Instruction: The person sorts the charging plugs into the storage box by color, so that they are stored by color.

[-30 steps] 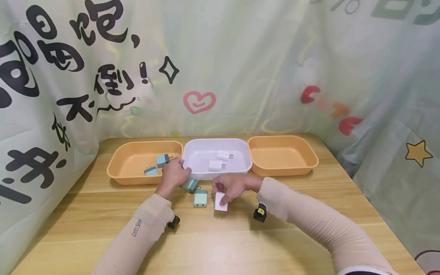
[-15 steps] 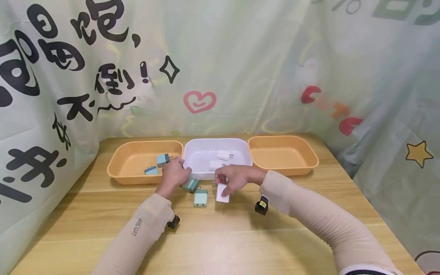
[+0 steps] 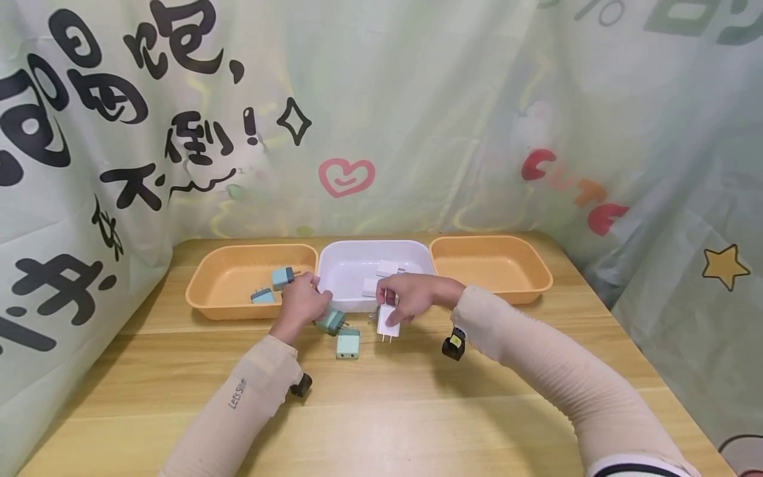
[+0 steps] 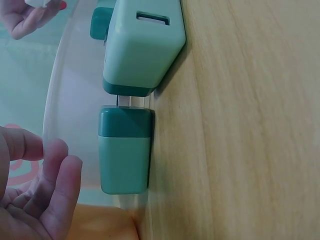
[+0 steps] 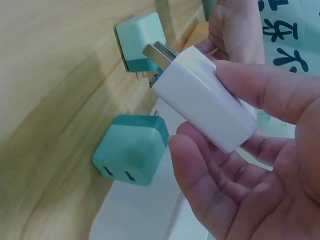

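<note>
My right hand [image 3: 412, 295] pinches a white plug charger [image 3: 389, 320] in front of the white tray [image 3: 346, 305], its prongs towards me in the head view. In the right wrist view the thumb and fingers hold the charger body [image 5: 205, 100], with the metal prongs sticking out. My left hand [image 3: 303, 301] hovers where the left orange tray [image 3: 220, 311] meets the white one. Its loosely bent fingers [image 4: 65, 185] hold nothing. Beside it on the table lie a green charger [image 3: 330, 321] and, nearer me, a second green charger [image 3: 348, 344].
Two blue-green chargers [image 3: 282, 277] lie in the left orange tray. Inside the white tray are two white chargers [image 3: 387, 267], partly behind my right hand. The right orange tray [image 3: 489, 298] stands at the end of the row. A printed curtain [image 3: 417, 132] hangs behind the table.
My right hand has moved up and away from me, carrying the white charger from beside the nearer green charger towards the white tray. My left hand has stayed in place.
</note>
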The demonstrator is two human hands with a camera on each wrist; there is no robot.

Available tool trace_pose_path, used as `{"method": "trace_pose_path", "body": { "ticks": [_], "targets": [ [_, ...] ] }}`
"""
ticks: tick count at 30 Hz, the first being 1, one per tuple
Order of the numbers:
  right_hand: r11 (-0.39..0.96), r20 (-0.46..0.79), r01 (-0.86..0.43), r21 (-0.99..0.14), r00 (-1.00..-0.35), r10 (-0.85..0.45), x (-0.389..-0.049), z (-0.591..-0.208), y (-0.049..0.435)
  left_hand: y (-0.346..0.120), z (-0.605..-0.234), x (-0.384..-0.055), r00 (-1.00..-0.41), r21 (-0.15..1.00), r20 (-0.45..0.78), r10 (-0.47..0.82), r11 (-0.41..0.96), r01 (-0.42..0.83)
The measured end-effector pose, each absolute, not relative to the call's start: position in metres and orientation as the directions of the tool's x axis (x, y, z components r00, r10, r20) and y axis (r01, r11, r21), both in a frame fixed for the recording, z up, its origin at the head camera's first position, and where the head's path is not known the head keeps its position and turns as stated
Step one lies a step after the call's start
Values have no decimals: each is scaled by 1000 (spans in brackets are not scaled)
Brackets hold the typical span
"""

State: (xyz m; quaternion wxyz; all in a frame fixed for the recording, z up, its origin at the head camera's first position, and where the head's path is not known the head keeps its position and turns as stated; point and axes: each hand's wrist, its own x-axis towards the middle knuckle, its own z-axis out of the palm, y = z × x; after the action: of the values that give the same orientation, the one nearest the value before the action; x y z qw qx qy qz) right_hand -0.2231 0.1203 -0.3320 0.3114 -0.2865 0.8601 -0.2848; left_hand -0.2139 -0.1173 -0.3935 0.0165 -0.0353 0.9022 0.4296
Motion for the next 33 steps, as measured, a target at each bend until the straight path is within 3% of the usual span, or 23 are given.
{"method": "trace_pose_path", "body": {
  "ticks": [18, 33],
  "targets": [
    [670, -321, -259, -695, -723, -612, -249, -324, 120, -117, -395, -214, -996, 778, -69, -60, 621, -91],
    [634, -301, -135, -761, -792, -531, -276, -328, 124, -118, -396, -214, -997, 776, -62, -49, 626, -79]
  ]
}}
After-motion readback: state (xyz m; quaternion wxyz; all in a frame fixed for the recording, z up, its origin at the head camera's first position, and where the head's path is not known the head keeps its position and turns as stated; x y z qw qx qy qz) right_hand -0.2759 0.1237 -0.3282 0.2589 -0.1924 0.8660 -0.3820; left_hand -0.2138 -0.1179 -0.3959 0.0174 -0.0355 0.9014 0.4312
